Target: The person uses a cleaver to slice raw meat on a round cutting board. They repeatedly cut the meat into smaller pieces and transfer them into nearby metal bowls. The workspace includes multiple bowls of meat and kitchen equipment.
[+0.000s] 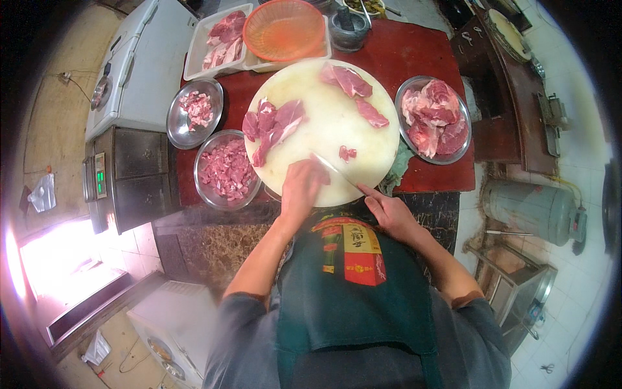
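Note:
My right hand (388, 213) grips the handle of a kitchen knife (336, 170), whose blade points up and left over a round white cutting board (320, 131). Just left of the blade, my left hand (303, 187) rests with bent fingers on a piece of raw meat (323, 176), mostly hidden beneath it. Small cut meat pieces (347, 153) lie right of the blade. Larger raw meat pieces (279, 121) are at the board's left side, and two more, a larger slice (347, 80) and a narrow strip (371, 113), lie at its upper right.
Left of the board stand a metal bowl of diced meat (198, 194) and another of pale trimmings (219, 92). A metal bowl with large meat chunks (402, 116) is at right, near a green cloth (399, 165). Behind are an orange basket (284, 29) and a stone mortar (349, 36).

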